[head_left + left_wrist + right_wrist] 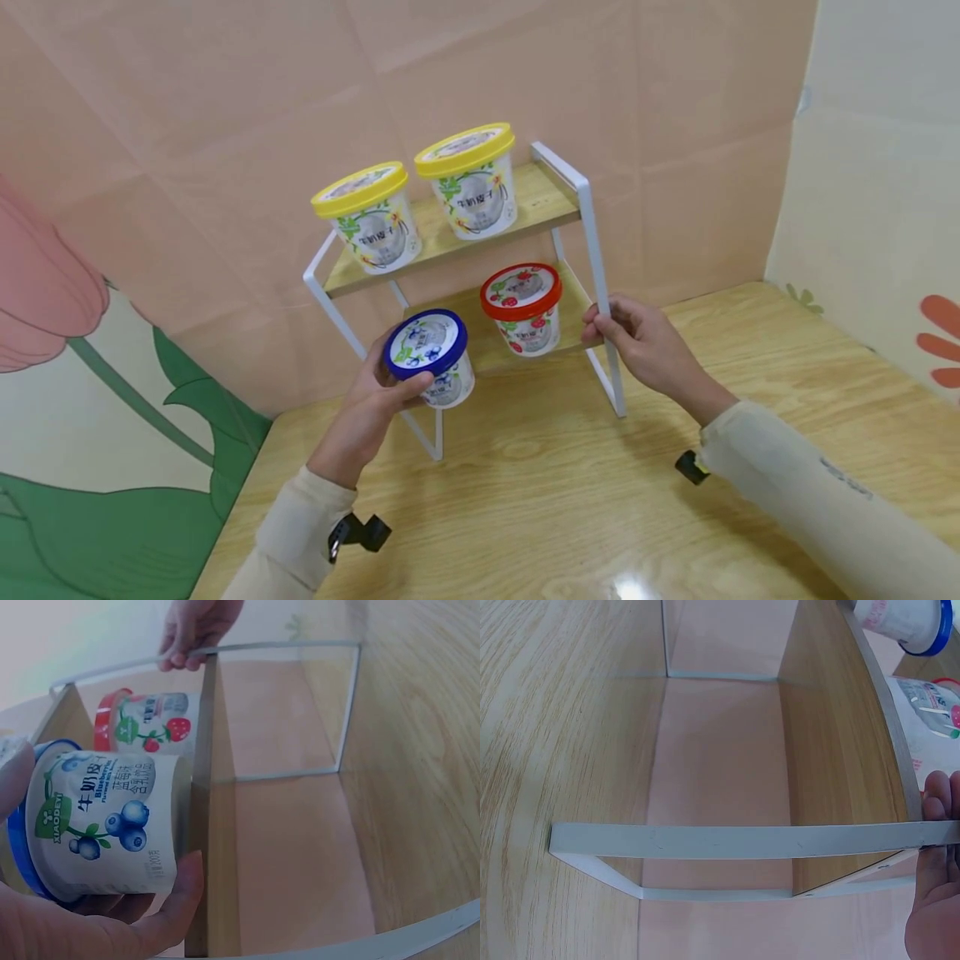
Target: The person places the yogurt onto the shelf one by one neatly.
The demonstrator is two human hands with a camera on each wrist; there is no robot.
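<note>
My left hand (367, 408) grips a blue-lidded blueberry milk tub (448, 387) at the left front of the lower shelf; the left wrist view shows fingers and thumb around the tub, close to the shelf's front edge. Whether its base touches the board I cannot tell. My right hand (643, 342) pinches the white metal leg (597, 275) of the two-tier rack at lower-shelf height. A red-lidded strawberry tub (534, 332) stands on the lower shelf (491, 354) between the hands. Two yellow-lidded tubs, one left (382, 237) and one right (480, 200), stand on the upper shelf.
The rack stands on a wood-grain table (525, 500), near a pinkish backdrop (225, 208). A panel with printed flower and leaves (112, 533) borders the table on the left. A pale wall (877, 225) rises on the right.
</note>
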